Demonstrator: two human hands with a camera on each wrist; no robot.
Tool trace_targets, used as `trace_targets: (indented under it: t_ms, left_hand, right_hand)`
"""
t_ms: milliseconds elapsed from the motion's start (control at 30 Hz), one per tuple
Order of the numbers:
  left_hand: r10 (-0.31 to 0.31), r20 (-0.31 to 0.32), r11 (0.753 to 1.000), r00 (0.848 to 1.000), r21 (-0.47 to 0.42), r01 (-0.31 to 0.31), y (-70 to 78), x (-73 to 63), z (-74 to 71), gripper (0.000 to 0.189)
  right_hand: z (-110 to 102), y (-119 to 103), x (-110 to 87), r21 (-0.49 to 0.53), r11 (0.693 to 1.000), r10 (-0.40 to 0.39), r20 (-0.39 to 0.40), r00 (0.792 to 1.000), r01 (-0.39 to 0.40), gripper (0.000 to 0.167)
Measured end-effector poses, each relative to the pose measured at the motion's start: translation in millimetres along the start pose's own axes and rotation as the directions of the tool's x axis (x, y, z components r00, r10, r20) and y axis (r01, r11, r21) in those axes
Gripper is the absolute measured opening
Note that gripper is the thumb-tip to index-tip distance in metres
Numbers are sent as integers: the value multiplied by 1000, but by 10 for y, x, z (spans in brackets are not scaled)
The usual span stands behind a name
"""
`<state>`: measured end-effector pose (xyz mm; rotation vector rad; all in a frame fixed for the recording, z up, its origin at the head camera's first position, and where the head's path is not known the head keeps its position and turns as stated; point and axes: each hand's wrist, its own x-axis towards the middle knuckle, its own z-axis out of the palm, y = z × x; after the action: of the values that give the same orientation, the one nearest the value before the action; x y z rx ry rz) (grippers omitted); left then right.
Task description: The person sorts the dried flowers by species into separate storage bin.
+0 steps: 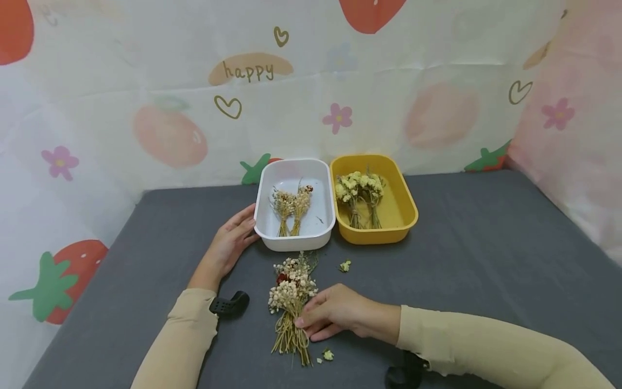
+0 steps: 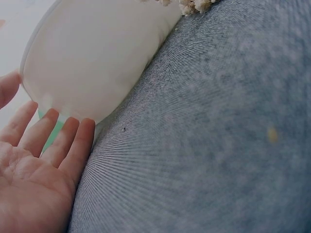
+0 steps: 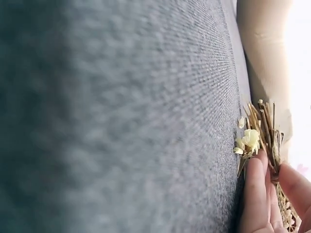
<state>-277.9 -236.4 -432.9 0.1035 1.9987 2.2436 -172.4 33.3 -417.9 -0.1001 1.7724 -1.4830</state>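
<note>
My right hand [image 1: 340, 313] pinches the tied stems of a dried flower bunch [image 1: 291, 294] between thumb and fingers. Small cream blossoms and a dark red one show on it; whether it is one bunch or two lying together I cannot tell. In the right wrist view the stem ends [image 3: 265, 126] stick out past the fingertips. Against the left side of a white bin [image 1: 296, 243] lies my left hand [image 1: 230, 240], its fingers straight and touching the wall. Two small cream dried flower bunches [image 1: 291, 205] lie inside that bin.
A yellow bin [image 1: 384, 236] stands right beside the white one, holding pale yellow flower bunches [image 1: 359, 189]. Loose yellow flower bits lie on the grey cloth [image 1: 466, 259], one [image 1: 345, 266] near the bins, another [image 1: 328, 354] by the stems. A printed curtain [image 1: 301, 129] rises behind.
</note>
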Motion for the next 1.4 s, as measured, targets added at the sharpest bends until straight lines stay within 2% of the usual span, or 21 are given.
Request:
trace_targets:
  t_ms: [200,400,567,1000,1233,1400]
  left_hand:
    - [-11,-6,1000,1000,2,11,11,-20,1,57]
    - [-6,-9,1000,1000,2,6,14,-23,6,56]
    - [-1,-7,1000,1000,-5,1,13,-34,-5,56]
    - [-8,-5,1000,1000,12,8,12,-23,-2,56]
    - [-15,-2,1000,1000,9,15,5,-29,-9,57]
    - [-13,3,1000,1000,-2,13,4,-17,-16,57]
  right_hand:
    - [-36,-20,-95,25,1000,2,-16,1000,-2,18]
    - [-102,-133,-206,40,998,-58,-4,998,58,15]
    - [-173,-287,-224,32,995,-95,-20,995,96,15]
    - [-318,-702,-32,82,988,-121,-90,989,129,19]
    - [-387,-1015,135,143,977,-138,-125,982,156,24]
    - [-424,-1165,258,134,975,-161,-140,977,180,20]
